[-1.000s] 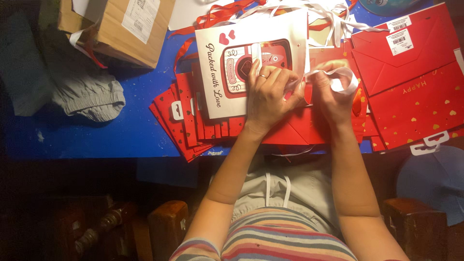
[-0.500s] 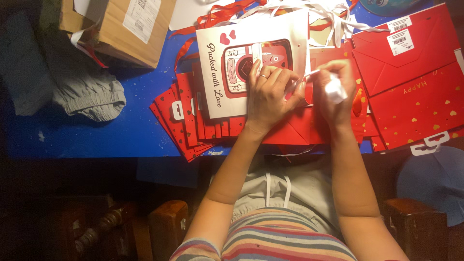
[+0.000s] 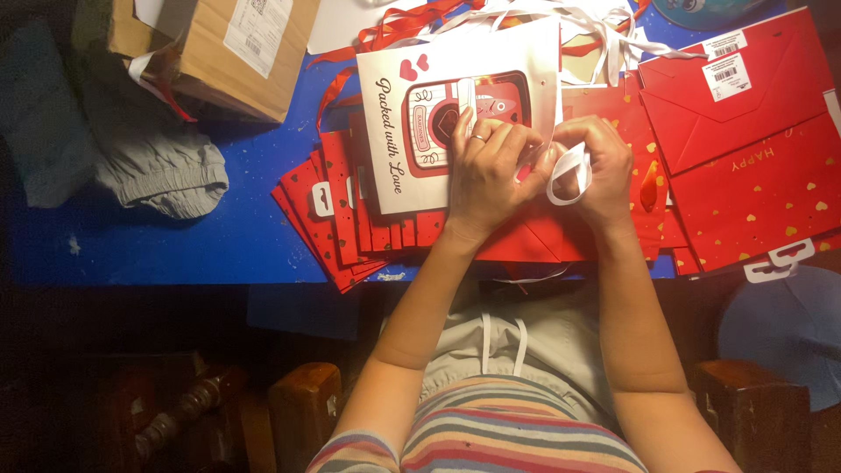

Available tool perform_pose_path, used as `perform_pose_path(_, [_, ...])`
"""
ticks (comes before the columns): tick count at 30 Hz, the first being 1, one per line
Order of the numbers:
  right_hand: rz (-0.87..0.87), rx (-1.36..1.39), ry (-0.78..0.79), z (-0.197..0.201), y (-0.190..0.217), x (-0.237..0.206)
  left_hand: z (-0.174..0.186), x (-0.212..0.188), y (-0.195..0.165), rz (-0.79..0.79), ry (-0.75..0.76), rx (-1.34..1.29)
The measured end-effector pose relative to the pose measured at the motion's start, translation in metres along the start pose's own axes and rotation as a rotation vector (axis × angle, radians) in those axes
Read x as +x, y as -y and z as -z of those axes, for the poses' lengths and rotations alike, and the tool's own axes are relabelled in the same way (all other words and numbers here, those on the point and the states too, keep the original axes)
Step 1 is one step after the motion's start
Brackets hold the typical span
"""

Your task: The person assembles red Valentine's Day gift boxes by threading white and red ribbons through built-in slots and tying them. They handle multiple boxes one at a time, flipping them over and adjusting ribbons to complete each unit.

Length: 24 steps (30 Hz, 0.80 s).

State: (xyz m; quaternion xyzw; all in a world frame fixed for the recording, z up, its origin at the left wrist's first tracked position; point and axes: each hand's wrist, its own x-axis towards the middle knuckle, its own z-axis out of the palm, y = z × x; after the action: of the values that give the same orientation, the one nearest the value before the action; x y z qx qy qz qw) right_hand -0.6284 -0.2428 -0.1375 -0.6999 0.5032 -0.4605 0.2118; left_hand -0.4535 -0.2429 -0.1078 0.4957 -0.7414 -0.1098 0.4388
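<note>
Here a white ribbon [image 3: 569, 173] is curling in a loop between the two hands, lying just right of the left hand [image 3: 491, 171] and inside the right hand [image 3: 596, 166], which is the nearer one and is pinching it with fingers closed. The loop's long axis is running up and away from the person. The left hand is pressing down, fingers bent, on the right edge of a white gift bag [image 3: 455, 114]. Beneath both hands flat red bags [image 3: 350, 219] are fanning out leftward across the blue table [image 3: 175, 245]
</note>
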Motion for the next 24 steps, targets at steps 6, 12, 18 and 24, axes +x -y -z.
perform_pose_path(6, [-0.172, 0.097, -0.009, -0.001, -0.006, -0.001, 0.0, 0.0, 0.0, -0.017, -0.005, 0.001])
perform_pose_path(12, [0.02, 0.047, 0.013, 0.001, -0.005, 0.0, 0.0, 0.0, 0.002, -0.01, 0.013, -0.012])
perform_pose_path(18, [-0.02, 0.08, -0.001, 0.001, 0.001, 0.002, 0.004, 0.0, 0.004, -0.015, 0.031, -0.026])
perform_pose_path(24, [-0.051, 0.086, -0.017, 0.001, 0.005, 0.001, 0.005, -0.001, 0.004, -0.012, 0.018, -0.054])
